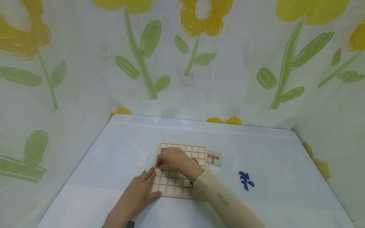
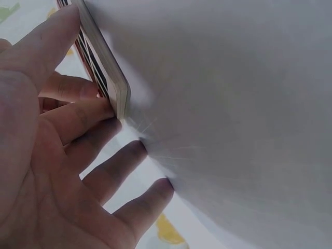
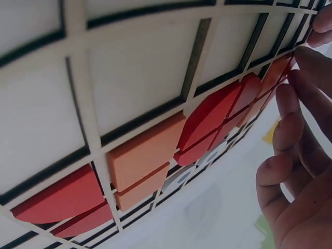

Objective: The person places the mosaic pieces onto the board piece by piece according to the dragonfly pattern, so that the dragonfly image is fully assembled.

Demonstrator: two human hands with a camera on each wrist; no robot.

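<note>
A wooden board point(image 1: 171, 189) with a square grid lies on the white table. My right hand point(image 1: 174, 158) reaches over it and pinches a red tile point(image 1: 159, 165) at the left edge; in the right wrist view the fingertips are right at this tile. Along the same rows sit rounded red tiles point(image 3: 210, 124), orange tiles point(image 3: 148, 153) and white tiles with grey dots point(image 3: 179, 178). My left hand point(image 1: 139, 188) rests at the board's near left corner, fingers spread along the left side and thumb on the near edge; other fingertips touch the table point(image 2: 233, 129).
A small card point(image 1: 214, 158) printed with a grid pattern lies just right of the board. Farther right is a loose group of dark blue pieces point(image 1: 246, 181). A flower-printed curtain point(image 1: 228, 69) surrounds the table on its back and sides.
</note>
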